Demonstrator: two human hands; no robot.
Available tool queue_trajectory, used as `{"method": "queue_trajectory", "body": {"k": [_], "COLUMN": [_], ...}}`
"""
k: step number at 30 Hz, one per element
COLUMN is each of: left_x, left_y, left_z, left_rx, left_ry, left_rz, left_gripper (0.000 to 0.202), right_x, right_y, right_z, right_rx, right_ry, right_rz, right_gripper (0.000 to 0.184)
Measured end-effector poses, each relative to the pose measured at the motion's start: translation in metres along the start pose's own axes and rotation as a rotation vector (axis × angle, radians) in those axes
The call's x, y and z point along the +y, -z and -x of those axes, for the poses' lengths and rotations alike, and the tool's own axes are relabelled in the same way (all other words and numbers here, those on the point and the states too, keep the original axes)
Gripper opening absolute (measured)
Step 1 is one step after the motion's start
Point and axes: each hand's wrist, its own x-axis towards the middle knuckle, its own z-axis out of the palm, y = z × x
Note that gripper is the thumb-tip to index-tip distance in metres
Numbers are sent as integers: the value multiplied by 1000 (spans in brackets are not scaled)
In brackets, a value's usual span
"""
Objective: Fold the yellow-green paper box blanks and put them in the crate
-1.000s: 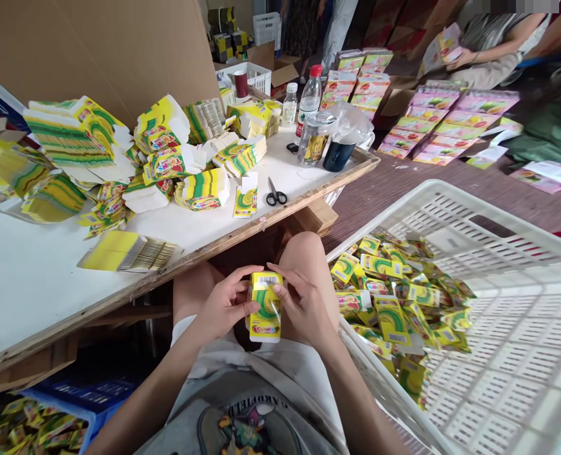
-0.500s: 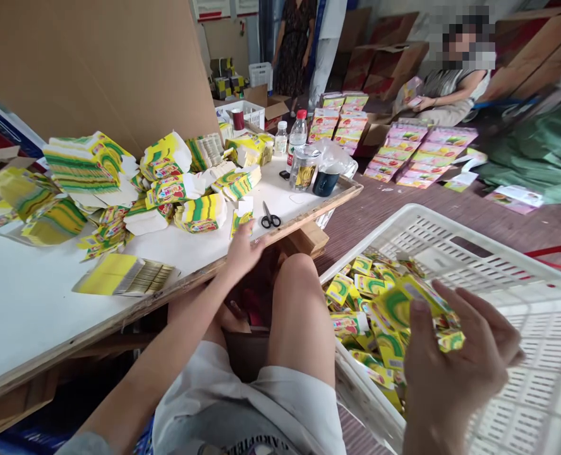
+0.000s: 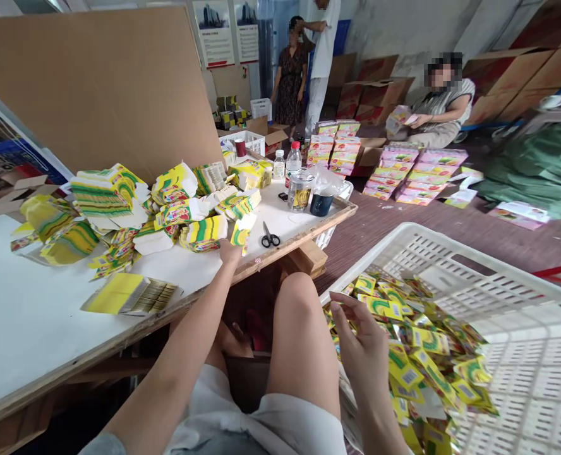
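Note:
My left hand (image 3: 230, 253) reaches onto the white table (image 3: 19, 316) and closes on a small stack of flat yellow-green cartons (image 3: 241, 231) near the table's edge. My right hand (image 3: 363, 341) hovers over the near corner of the white plastic crate (image 3: 479, 272), fingers spread and empty, just above the pile of folded yellow-green boxes (image 3: 422, 341) inside it. My bare knee (image 3: 299, 316) lies between the two hands.
More carton stacks (image 3: 100, 193) cover the table's far half, with a flat bundle (image 3: 129, 294) near its front. Black scissors (image 3: 270, 237), bottles (image 3: 292, 165) and a dark cup (image 3: 321, 202) stand at the table's right end. People sit and stand beyond, beside pink packs (image 3: 417, 177).
The finished box left my hands and went into the crate. My left hand moved up to the table's cartons; my right hand swung over the crate and opened.

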Motion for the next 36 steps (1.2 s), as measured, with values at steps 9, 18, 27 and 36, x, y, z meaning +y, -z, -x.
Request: {"method": "queue_trajectory", "body": {"k": [9,18,27,36], "left_x": [-32,-42,-49,-64], "left_y": [77,103,93,90], "left_z": [143,177,197,185], "left_rx": [-339,-834,-991,-671], "left_ry": [-317,-9,346,256], "left_rz": [266,591,926,875], "left_gripper": [30,43,50,48], "right_x": [-39,-43,-52,-33], "right_y": [-67,-79,-80,-77], "right_z": [24,34,57,57], "right_rx": [-312,-349,-355,-462], "right_ry": [402,215,52,41], "right_rz": [9,-165,-373,-241], "right_gripper": [40,25,16,20]}}
